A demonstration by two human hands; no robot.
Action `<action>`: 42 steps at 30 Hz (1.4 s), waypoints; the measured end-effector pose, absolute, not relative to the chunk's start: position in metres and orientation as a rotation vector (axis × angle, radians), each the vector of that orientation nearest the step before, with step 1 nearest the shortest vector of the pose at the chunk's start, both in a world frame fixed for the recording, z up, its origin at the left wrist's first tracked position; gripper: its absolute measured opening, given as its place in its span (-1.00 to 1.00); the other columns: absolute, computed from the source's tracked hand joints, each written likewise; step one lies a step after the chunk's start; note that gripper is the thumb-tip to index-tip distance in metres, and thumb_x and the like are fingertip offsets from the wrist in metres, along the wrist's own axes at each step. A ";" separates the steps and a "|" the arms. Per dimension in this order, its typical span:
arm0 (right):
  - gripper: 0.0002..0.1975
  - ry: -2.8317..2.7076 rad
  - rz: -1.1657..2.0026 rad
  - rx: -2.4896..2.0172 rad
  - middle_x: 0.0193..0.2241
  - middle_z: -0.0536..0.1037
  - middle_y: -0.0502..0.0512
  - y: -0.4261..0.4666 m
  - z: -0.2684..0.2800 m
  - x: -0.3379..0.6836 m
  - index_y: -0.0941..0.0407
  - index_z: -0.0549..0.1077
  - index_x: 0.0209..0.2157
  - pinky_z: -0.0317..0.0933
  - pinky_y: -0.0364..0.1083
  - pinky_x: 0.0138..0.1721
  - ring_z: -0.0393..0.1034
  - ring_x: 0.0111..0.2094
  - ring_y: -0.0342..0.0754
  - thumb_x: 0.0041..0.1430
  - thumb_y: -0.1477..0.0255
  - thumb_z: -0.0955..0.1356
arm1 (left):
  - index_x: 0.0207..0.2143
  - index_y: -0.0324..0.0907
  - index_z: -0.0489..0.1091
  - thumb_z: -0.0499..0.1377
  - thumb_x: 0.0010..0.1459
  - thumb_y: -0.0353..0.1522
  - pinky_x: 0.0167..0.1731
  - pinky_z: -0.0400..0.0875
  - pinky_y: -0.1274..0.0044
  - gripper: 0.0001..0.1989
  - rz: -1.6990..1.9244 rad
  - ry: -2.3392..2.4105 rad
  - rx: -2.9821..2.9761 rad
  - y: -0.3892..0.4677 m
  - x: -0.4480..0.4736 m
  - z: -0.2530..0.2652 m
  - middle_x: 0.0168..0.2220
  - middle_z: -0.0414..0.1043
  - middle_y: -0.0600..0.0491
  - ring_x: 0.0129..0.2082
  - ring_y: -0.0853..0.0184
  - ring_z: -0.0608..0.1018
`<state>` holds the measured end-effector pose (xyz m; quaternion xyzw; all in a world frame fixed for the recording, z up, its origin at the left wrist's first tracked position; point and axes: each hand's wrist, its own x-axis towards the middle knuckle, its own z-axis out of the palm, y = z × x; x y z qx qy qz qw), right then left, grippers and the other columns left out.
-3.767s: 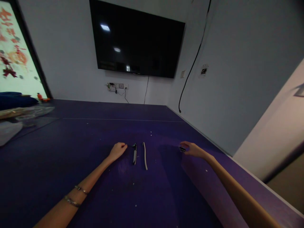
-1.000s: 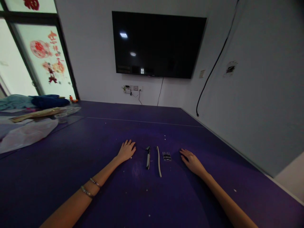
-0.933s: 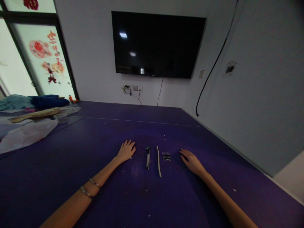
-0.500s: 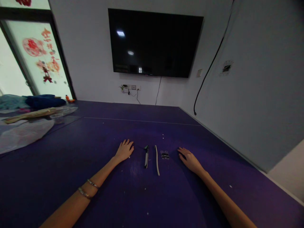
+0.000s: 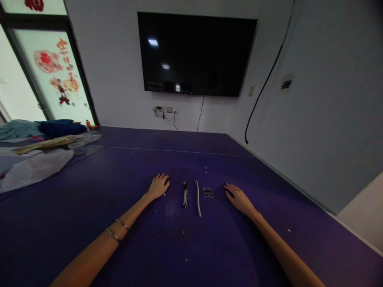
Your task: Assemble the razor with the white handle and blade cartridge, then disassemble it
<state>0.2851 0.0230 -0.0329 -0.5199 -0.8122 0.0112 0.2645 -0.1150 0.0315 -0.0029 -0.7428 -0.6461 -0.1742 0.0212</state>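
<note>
My left hand (image 5: 158, 187) rests flat on the purple tabletop (image 5: 167, 247), fingers spread and nothing in them. Just to its right lies a razor (image 5: 185, 195) with a dark head and a grey-and-black handle. Beside the razor is a white toothbrush (image 5: 198, 199), lying lengthwise with its head away from me. A small clear pack with dark pieces inside (image 5: 208, 192) sits right of the toothbrush; I cannot make out its contents. My right hand (image 5: 238, 198) lies palm down farther right, fingers stretched out, apart from the pack and holding nothing.
Plastic bags (image 5: 38, 169) and folded dark blue cloth (image 5: 62, 127) lie at the far left, near a small orange bottle (image 5: 88, 124). A black cable (image 5: 263, 93) hangs along the right wall. A television (image 5: 196, 54) is mounted above wall sockets (image 5: 169, 109).
The view has shifted slightly, so the scene sits a little differently in the picture. Both hands stay on the tabletop, and the razor, toothbrush and pack keep their places.
</note>
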 end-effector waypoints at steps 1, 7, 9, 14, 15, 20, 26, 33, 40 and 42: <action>-0.61 -2.195 0.030 -1.409 0.06 0.34 0.21 0.023 -0.033 0.285 0.15 0.39 -0.02 0.06 0.10 0.11 0.17 0.11 0.08 0.17 0.33 0.17 | 0.00 -0.23 0.30 -0.05 0.16 -0.28 0.05 0.12 0.31 -0.61 -0.582 -2.015 -2.290 0.031 -0.114 -0.001 0.05 0.29 -0.11 0.10 0.12 0.26; -0.62 -2.196 0.029 -1.402 0.04 0.36 0.20 0.025 -0.034 0.285 0.14 0.40 -0.03 0.07 0.10 0.10 0.19 0.09 0.08 0.17 0.34 0.18 | -0.29 -0.21 0.41 -0.01 0.14 -0.28 -0.10 0.25 0.42 -0.74 -0.713 -2.016 -2.207 0.021 -0.098 0.020 -0.23 0.44 -0.08 -0.13 0.20 0.42; -0.62 -2.191 0.033 -1.404 0.03 0.37 0.20 0.025 -0.034 0.285 0.14 0.40 -0.04 0.08 0.11 0.10 0.19 0.09 0.08 0.17 0.34 0.18 | -0.36 -0.20 0.42 0.01 0.12 -0.28 -0.15 0.26 0.43 -0.76 -0.727 -1.987 -2.271 0.015 -0.086 0.026 -0.30 0.45 -0.07 -0.20 0.22 0.45; -0.60 -2.206 0.003 -1.412 0.04 0.36 0.24 0.022 -0.030 0.283 0.18 0.40 -0.03 0.08 0.09 0.09 0.20 0.09 0.09 0.17 0.35 0.17 | -0.43 -0.19 0.43 0.05 0.08 -0.19 -0.31 0.30 0.48 -0.71 -0.604 -2.079 -2.485 0.004 -0.055 0.029 -0.42 0.47 -0.05 -0.36 0.24 0.51; -0.60 -2.211 -0.003 -1.411 0.04 0.35 0.24 0.021 -0.029 0.282 0.19 0.40 -0.03 0.08 0.09 0.10 0.20 0.08 0.09 0.17 0.35 0.17 | -0.43 -0.19 0.43 0.05 0.07 -0.16 -0.33 0.31 0.48 -0.69 -0.575 -2.099 -2.504 0.002 -0.050 0.028 -0.42 0.47 -0.07 -0.36 0.22 0.51; -0.59 -2.235 -0.024 -1.428 0.05 0.35 0.25 0.021 -0.028 0.283 0.21 0.39 -0.03 0.09 0.08 0.09 0.20 0.08 0.09 0.18 0.35 0.16 | -0.40 -0.24 0.44 0.01 0.05 -0.05 -0.32 0.34 0.36 -0.55 -0.455 -2.141 -2.484 -0.002 -0.031 0.025 -0.38 0.47 -0.19 -0.31 0.06 0.52; -0.61 -2.199 0.000 -1.402 0.04 0.36 0.23 0.023 -0.031 0.284 0.16 0.41 -0.04 0.09 0.11 0.09 0.22 0.07 0.09 0.16 0.34 0.18 | -0.35 -0.26 0.44 0.03 0.06 -0.18 -0.20 0.32 0.31 -0.66 -0.411 -2.224 -2.427 0.000 -0.018 0.027 -0.29 0.47 -0.22 -0.21 0.04 0.50; -0.62 -2.193 0.016 -1.397 0.04 0.36 0.20 0.024 -0.033 0.285 0.13 0.41 -0.04 0.08 0.11 0.09 0.21 0.08 0.09 0.16 0.34 0.18 | -0.36 -0.25 0.44 0.10 0.01 -0.22 -0.14 0.27 0.25 -0.72 -0.509 -2.296 -2.479 0.003 -0.017 0.022 -0.25 0.45 -0.23 -0.14 -0.03 0.46; -0.61 -2.205 0.009 -1.403 0.04 0.36 0.21 0.024 -0.033 0.286 0.15 0.40 -0.03 0.08 0.10 0.10 0.20 0.09 0.08 0.16 0.34 0.17 | -0.55 -0.23 0.33 0.09 0.05 -0.26 -0.19 0.31 0.39 -0.77 -0.865 -2.544 -2.572 0.011 -0.028 0.028 -0.35 0.46 -0.13 -0.14 0.08 0.47; -0.60 -2.209 0.001 -1.401 0.04 0.36 0.23 0.026 -0.034 0.286 0.17 0.40 -0.03 0.08 0.10 0.10 0.20 0.08 0.09 0.16 0.34 0.17 | -0.56 -0.25 0.29 0.04 0.10 -0.27 -0.28 0.36 0.42 -0.73 -1.035 -2.649 -2.644 0.015 -0.037 0.032 -0.42 0.45 -0.13 -0.26 0.14 0.51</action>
